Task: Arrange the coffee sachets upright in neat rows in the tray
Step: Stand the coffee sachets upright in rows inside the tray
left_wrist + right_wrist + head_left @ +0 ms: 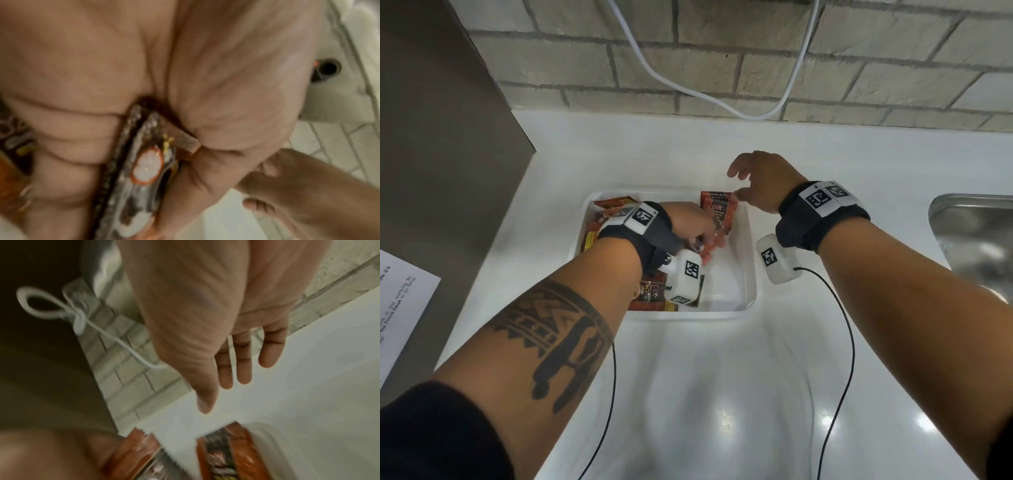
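Observation:
A white plastic tray (748, 274) sits on the counter with several red-brown coffee sachets in it. Some sachets (717, 209) stand upright against the far right wall. Others (616, 205) lie loose along the left side, and one (650, 298) lies flat at the near left. My left hand (698, 229) is inside the tray and grips a few sachets (144, 170) edge-on between thumb and fingers. My right hand (760, 181) hovers just above the tray's far right corner, fingers (226, 374) straight and spread, holding nothing. The upright sachets (226, 456) show below it.
A brick wall with a looping white cable (688, 85) runs behind the counter. A steel sink (976, 240) lies at the right edge. A grey panel (441, 137) stands at the left, with a printed sheet (400, 308) below it. Thin black wires (849, 342) trail from both wrists.

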Demonstrator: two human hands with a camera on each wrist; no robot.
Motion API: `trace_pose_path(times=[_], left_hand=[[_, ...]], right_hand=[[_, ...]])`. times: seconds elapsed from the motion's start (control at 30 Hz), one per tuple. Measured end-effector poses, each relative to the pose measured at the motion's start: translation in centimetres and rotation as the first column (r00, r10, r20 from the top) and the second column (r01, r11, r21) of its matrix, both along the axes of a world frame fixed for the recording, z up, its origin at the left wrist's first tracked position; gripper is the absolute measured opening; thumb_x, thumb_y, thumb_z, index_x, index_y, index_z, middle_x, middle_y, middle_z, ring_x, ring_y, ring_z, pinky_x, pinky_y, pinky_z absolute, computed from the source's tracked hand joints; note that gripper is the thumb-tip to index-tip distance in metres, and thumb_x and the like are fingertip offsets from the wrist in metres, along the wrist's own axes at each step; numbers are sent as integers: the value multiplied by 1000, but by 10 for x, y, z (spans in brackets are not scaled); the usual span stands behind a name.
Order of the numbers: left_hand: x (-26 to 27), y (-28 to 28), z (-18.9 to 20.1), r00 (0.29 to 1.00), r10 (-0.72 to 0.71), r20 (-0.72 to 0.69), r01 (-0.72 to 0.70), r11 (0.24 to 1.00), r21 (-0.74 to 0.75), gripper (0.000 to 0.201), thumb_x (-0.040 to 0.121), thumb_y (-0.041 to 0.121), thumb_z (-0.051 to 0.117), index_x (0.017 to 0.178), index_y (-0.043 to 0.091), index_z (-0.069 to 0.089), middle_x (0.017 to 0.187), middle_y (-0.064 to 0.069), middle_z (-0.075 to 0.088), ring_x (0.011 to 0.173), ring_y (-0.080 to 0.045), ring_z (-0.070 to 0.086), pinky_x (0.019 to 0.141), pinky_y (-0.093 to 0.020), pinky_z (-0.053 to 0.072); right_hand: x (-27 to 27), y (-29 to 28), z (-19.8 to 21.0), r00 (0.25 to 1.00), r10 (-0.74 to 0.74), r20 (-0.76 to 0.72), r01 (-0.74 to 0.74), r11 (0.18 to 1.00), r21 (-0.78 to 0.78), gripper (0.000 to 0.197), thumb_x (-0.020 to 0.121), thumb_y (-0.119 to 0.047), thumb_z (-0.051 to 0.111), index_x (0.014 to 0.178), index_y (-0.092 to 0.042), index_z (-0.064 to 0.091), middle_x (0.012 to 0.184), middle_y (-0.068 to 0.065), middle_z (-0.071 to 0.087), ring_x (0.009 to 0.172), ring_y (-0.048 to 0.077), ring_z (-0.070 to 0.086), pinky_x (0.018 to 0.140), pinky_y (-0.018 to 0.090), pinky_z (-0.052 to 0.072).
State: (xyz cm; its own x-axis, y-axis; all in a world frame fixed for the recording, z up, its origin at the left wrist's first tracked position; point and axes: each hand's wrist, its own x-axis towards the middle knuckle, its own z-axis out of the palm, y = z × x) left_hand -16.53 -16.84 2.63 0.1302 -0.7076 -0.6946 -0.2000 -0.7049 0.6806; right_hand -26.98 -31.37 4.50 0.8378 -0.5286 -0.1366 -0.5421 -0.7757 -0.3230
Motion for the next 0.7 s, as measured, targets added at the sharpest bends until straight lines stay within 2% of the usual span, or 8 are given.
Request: trace_pose_path(times=[0.03,0.1,0.17,0.37,0.47,0.53,0.6,0.7], left_hand=[[4,3,4,993,94,-76,-97,995,-33,24,94,-5,59,118,-8,64,104,-19,65,87,-29,65,89,-43,59],[15,11,8,952,222,-213,-252,959,-130,35,94,-7,61,128,-12,57,114,-27,62,89,-29,67,74,-36,63],[20,16,12,939,205,-278,-270,937,-222,37,93,-3,65,129,-10,58,119,-28,64,96,-30,68,74,-34,63],[19,21,1,971,224,-84,-239,899,-367,38,86,21,79,120,5,69,110,-13,75,104,-27,72,91,-42,59],[29,23,2,948,203,246,-141,959,-247,48,78,47,83,100,5,73,84,-8,76,77,-23,75,81,-39,62],[30,26,10,890,131,437,-94,990,-105,38,87,39,75,91,2,71,74,-9,72,62,-22,68,68,-30,58],[26,26,16,873,0,488,1,1000,-2,26,92,29,70,88,3,70,68,-6,67,56,-19,61,59,-26,52],[11,22,16,927,-136,350,116,990,77,20,94,23,69,103,5,70,69,-1,66,54,-12,59,51,-21,49]], right_hand=[[-6,3,5,998,-14,63,11,999,47,32,89,-30,73,118,-20,64,114,-2,62,101,16,58,82,22,40],[-16,13,13,988,-40,149,10,980,198,22,88,-37,73,104,-23,68,101,-11,65,88,6,59,72,18,41],[-21,24,16,982,-54,183,-10,943,334,14,87,-35,74,97,-25,69,92,-13,67,81,1,60,69,16,41],[-22,27,12,947,-160,278,38,916,399,7,91,-14,69,95,-18,73,81,-2,73,72,6,66,70,18,46],[-21,24,12,965,-123,231,55,959,280,13,93,-12,63,91,-19,73,78,-14,67,73,1,60,71,17,44],[-18,25,12,985,-73,158,47,985,164,12,93,-13,63,92,-16,74,81,-12,65,79,6,58,71,18,41],[-13,24,10,996,-33,78,26,996,87,17,92,-11,60,92,-14,76,84,-9,65,86,12,60,71,20,39],[-5,25,5,1000,-16,-26,16,1000,20,23,91,-10,55,93,-12,78,97,-2,72,95,18,64,78,24,44]])
